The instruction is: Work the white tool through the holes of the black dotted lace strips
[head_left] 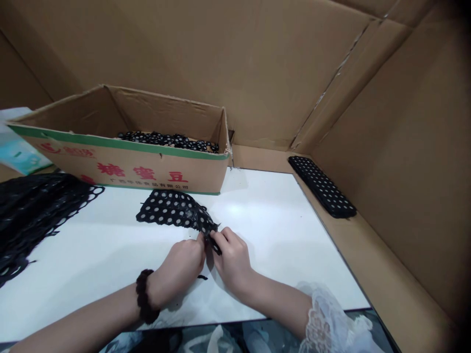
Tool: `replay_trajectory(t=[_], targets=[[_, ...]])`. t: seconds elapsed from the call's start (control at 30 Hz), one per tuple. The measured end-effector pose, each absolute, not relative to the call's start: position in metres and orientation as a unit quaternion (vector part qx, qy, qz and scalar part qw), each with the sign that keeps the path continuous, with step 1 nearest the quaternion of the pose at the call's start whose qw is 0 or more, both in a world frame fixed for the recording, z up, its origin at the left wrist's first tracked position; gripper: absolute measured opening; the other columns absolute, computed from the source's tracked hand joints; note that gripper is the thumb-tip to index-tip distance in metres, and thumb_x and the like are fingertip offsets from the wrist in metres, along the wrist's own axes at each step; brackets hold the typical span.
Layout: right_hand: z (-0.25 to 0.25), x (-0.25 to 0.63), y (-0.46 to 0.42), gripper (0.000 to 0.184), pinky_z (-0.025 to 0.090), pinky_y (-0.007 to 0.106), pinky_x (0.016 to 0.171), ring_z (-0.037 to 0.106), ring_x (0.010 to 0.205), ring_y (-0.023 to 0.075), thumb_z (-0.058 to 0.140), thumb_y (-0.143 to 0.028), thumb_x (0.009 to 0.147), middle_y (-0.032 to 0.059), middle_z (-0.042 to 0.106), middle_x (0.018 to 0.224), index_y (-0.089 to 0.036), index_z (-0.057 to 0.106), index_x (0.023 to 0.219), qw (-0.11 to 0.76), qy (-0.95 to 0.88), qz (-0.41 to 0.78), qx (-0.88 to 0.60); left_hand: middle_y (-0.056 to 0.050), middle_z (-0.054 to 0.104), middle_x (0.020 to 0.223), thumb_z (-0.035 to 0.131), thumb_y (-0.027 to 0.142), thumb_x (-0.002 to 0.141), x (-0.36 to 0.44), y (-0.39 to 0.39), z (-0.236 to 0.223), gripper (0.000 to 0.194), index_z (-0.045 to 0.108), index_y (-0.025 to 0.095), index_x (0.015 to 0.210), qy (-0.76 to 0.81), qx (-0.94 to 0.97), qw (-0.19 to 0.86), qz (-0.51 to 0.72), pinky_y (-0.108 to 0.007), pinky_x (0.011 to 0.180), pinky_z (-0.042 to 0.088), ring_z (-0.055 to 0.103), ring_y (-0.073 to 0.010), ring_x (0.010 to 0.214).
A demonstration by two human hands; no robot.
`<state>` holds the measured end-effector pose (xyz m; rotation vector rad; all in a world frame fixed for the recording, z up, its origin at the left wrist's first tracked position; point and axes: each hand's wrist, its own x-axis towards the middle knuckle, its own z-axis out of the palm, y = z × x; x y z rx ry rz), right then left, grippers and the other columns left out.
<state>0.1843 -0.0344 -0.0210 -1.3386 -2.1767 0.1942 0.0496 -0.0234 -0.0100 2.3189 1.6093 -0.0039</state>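
Both hands pinch the near right end of a black perforated sheet (169, 208) with rows of round holes. My left hand (186, 260) is closed on its edge, thumb and finger pressed together. Just to the right, my right hand (231, 257) grips the same end, which is lifted and twisted. The rest of the sheet lies flat on the white board (265, 206). A small black scrap (202, 277) lies below my hands.
Behind stands an open cardboard box (165, 171) holding black holed pieces (172, 140). Larger black sheets (37, 206) are piled at left. A stack of dotted black pieces (322, 186) sits at right by the cardboard wall (405, 147).
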Motion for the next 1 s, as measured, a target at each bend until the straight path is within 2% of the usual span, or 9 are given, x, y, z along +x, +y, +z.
replay_trajectory(t=[0.1, 0.2, 0.3, 0.43, 0.57, 0.7, 0.8, 1.0], targets=[[-0.018, 0.182, -0.035, 0.017, 0.042, 0.025, 0.060, 0.053, 0.068, 0.0163, 0.045, -0.014, 0.078, 0.0065, 0.056, 0.076, -0.016, 0.059, 0.086, 0.294, -0.824, 0.111, -0.472, -0.013, 0.064, 0.072, 0.035, 0.007, 0.077, 0.043, -0.016, -0.010, 0.024, 0.056, 0.013, 0.069, 0.546, 0.820, 0.174, 0.008, -0.031, 0.061, 0.041, 0.061, -0.0233, 0.067], [-0.010, 0.189, -0.024, 0.014, 0.044, 0.024, 0.066, 0.055, 0.072, 0.0151, 0.046, -0.017, 0.080, 0.0043, 0.059, 0.078, -0.018, 0.059, 0.083, 0.324, -0.788, 0.190, -0.488, -0.012, 0.064, 0.076, 0.030, 0.010, 0.083, 0.037, -0.013, -0.006, 0.026, 0.056, 0.013, 0.084, 0.547, 0.818, 0.174, 0.034, -0.030, 0.062, 0.041, 0.061, -0.0220, 0.069], [-0.003, 0.202, -0.004, 0.012, 0.044, 0.025, 0.063, 0.055, 0.066, 0.0141, 0.049, -0.024, 0.079, 0.0030, 0.060, 0.072, -0.017, 0.057, 0.073, 0.371, -0.704, 0.251, -0.551, -0.009, 0.063, 0.072, 0.023, 0.022, 0.090, 0.035, -0.013, 0.001, 0.028, 0.050, 0.014, 0.094, 0.552, 0.810, 0.189, 0.061, -0.029, 0.058, 0.040, 0.061, -0.0218, 0.067], [-0.005, 0.216, 0.017, 0.021, 0.047, 0.027, 0.066, 0.061, 0.075, 0.0189, 0.056, -0.033, 0.073, 0.0064, 0.067, 0.081, -0.014, 0.061, 0.081, 0.377, -0.616, 0.365, -0.588, -0.006, 0.062, 0.071, 0.024, 0.028, 0.090, 0.032, -0.012, 0.009, 0.029, 0.050, 0.018, 0.086, 0.554, 0.799, 0.225, 0.060, -0.028, 0.061, 0.041, 0.061, -0.0206, 0.070], [-0.014, 0.219, 0.024, 0.027, 0.048, 0.033, 0.072, 0.062, 0.085, 0.0229, 0.055, -0.032, 0.073, 0.0110, 0.068, 0.091, -0.011, 0.062, 0.089, 0.380, -0.596, 0.381, -0.595, -0.005, 0.063, 0.074, 0.025, 0.029, 0.089, 0.027, -0.010, 0.011, 0.030, 0.052, 0.018, 0.081, 0.549, 0.792, 0.260, 0.060, -0.028, 0.065, 0.040, 0.060, -0.0193, 0.071], [-0.013, 0.219, 0.023, 0.040, 0.049, 0.034, 0.077, 0.061, 0.091, 0.0219, 0.063, -0.029, 0.065, 0.0096, 0.066, 0.100, -0.013, 0.057, 0.101, 0.351, -0.602, 0.478, -0.534, -0.004, 0.061, 0.070, 0.026, 0.030, 0.088, 0.024, -0.010, 0.013, 0.031, 0.052, 0.018, 0.075, 0.548, 0.790, 0.271, 0.051, -0.027, 0.061, 0.037, 0.058, -0.0186, 0.066], [-0.010, 0.219, 0.022, 0.052, 0.046, 0.034, 0.085, 0.058, 0.099, 0.0199, 0.067, -0.020, 0.058, 0.0072, 0.062, 0.109, -0.016, 0.052, 0.107, 0.361, -0.611, 0.478, -0.518, -0.004, 0.059, 0.067, 0.027, 0.032, 0.087, 0.021, -0.010, 0.015, 0.032, 0.050, 0.019, 0.070, 0.548, 0.792, 0.267, 0.034, -0.026, 0.056, 0.034, 0.055, -0.0178, 0.062], [-0.011, 0.217, 0.019, 0.041, 0.045, 0.030, 0.081, 0.057, 0.093, 0.0174, 0.058, -0.015, 0.063, 0.0042, 0.061, 0.102, -0.019, 0.048, 0.103, 0.382, -0.638, 0.416, -0.524, -0.003, 0.058, 0.064, 0.027, 0.032, 0.087, 0.022, -0.010, 0.019, 0.030, 0.045, 0.019, 0.066, 0.553, 0.788, 0.268, 0.026, -0.025, 0.055, 0.032, 0.053, -0.0175, 0.060]])
